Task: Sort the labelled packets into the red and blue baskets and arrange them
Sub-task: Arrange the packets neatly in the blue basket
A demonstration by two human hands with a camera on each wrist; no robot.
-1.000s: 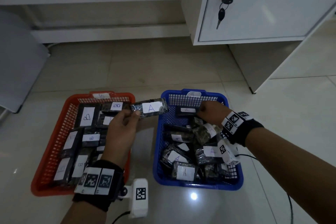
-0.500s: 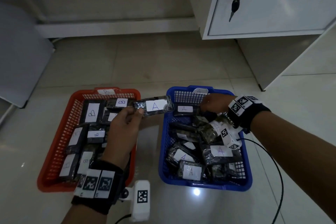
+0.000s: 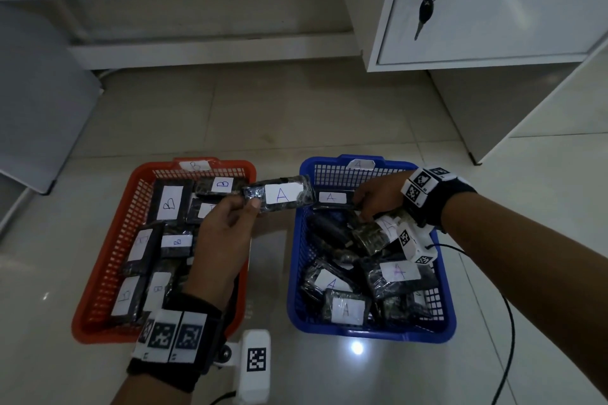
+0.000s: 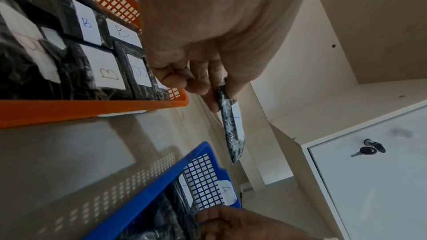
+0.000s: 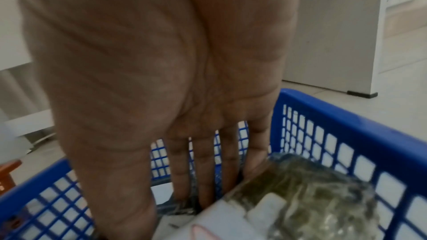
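Pinching a dark foil packet labelled A (image 3: 281,196) by one end, the left hand (image 3: 223,240) holds it between the red mesh basket (image 3: 108,273) and blue mesh basket (image 3: 441,309), likely bound for blue. The right hand (image 3: 378,199), its straight fingers (image 5: 205,174) loose in their grip, presses another A packet (image 3: 332,198) inside the blue basket, seemingly tidying.

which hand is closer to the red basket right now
Left. The left hand hangs over the red basket, above its right side, pinching a packet labelled A. The right hand is apart from it, down in the far end of the blue basket.
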